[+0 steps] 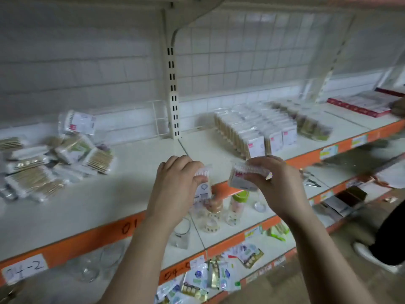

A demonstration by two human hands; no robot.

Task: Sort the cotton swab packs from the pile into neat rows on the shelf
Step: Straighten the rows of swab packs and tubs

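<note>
Top shelf (135,167), white w/ orange front edge, carries the stock. L side: loose pile (50,165) of cotton swab packs, lying flat, crossed and overlapping. R of the slotted upright: rows (256,132) of packs standing on edge, set front to back, abt 3 rows side by side.

Packs are clear plastic bags, each w/ a bundle of swabs, white tips, tan or white stems, and a white label w/ pink mark. Detail is blurred.

L hand (177,178): grip curled round one pack (203,183), which hangs upright over the shelf's front edge. R hand (278,183): grip pinches a second pack (243,176), roughly level, swab tips showing along its upper edge. Both packs are in the air, near each other. Contact betw. them: cannot tell.

Lower shelf (219,238): clear bottles (235,207).
</note>
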